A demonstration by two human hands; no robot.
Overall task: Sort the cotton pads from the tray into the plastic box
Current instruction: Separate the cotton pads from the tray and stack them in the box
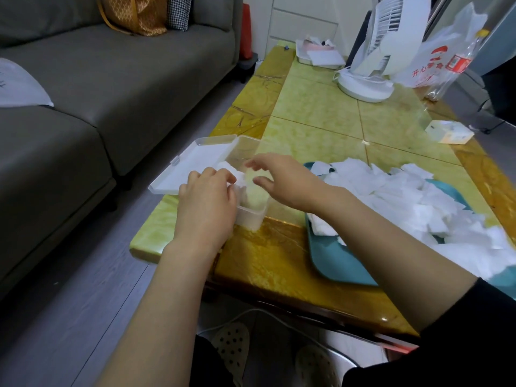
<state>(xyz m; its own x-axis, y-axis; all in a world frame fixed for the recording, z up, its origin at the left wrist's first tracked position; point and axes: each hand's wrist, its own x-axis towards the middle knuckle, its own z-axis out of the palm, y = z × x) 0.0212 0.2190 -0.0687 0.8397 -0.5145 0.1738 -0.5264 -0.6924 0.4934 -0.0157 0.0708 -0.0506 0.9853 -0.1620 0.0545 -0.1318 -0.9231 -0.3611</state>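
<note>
Pads (pixel 227 166) pinched by left hand (pixel 206 202).

Tray (pixel 340 263) right end cut off; box (pixel 251 217) cotton pads (pixel 224 166) mostly hidden.

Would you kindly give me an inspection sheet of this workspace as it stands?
Surface: yellow-green table, glossy.
Job's things: plastic box at the near left corner, lid open; cotton pads heaped on teal tray.
Clutter: fan, plastic bag, small carton.
Hands: left hand grips pads in the box; right hand open above it.
Cables: white cable on the floor.
Surroundings: grey sofa.
</note>
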